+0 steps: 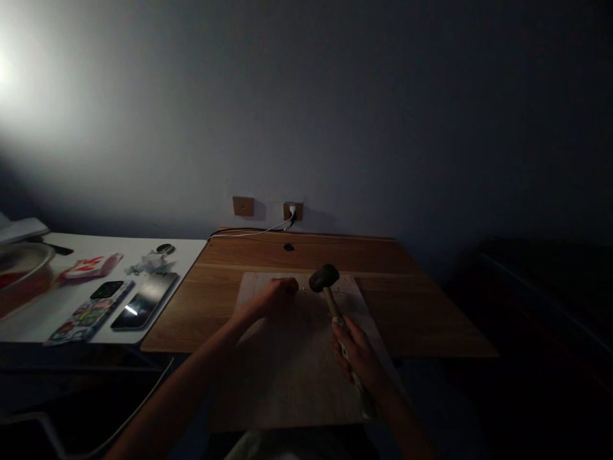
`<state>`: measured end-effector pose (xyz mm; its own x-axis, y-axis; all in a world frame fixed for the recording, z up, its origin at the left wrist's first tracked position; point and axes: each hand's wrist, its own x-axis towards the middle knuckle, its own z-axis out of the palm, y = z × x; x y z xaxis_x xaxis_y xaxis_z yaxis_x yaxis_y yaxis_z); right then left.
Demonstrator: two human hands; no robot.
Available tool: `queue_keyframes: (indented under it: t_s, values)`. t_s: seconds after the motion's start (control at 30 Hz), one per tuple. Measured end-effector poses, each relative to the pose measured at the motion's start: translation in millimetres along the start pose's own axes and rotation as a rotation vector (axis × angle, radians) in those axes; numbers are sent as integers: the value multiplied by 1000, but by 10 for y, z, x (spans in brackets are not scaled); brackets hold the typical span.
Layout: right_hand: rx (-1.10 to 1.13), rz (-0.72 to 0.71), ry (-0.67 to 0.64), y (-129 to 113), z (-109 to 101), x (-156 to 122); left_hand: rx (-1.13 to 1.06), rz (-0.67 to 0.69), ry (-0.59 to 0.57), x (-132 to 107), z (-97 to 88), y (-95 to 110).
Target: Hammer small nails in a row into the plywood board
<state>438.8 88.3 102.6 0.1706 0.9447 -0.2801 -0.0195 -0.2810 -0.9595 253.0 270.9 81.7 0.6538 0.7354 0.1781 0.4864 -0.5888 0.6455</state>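
My right hand (357, 351) is wrapped round the handle of a mallet (324, 277) with a dark, blunt head. The mallet's head is raised toward the far part of a pale wooden board (287, 377). My left hand (280, 291) is over the board's far left part, its fingers curled together; what they hold, if anything, is too dark to make out. Just right of those fingers a small shiny nail-like piece (304, 287) shows on the board. Another small thin piece (338, 290) shows right of the mallet's head.
Under the board is a brown wooden table (421, 319). On the white table (191, 249) to the left lie a dark phone (146, 300), a patterned phone case (89, 313), a red-and-white packet (90, 266), crumpled plastic (151, 262) and a clear bowl (29, 275). Cables (253, 232) run to a wall socket (297, 207).
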Motion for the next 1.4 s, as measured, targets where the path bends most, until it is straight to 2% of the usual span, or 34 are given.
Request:
queue_keyframes:
  t_s: [0.1,0.17,0.3,0.67,0.87,1.17,1.4]
  values:
    - [-48,7,-33,-6,39,-17,-63,-118,152,49,17,-175]
    - [-66,17,-47,7,69,-21,-80,-131,191,72,27,-241]
    - [-85,-1,-76,43,105,-20,-91,-109,176,109,65,-249]
    - [-86,-5,-34,70,70,31,-1,-78,166,117,145,-159]
    - [-109,-49,-81,101,111,116,-37,-48,179,128,164,-201]
    - [-235,-106,-21,122,231,339,-109,-97,177,130,176,-240]
    - [-253,-77,-8,137,262,342,-153,-48,225,149,240,-351]
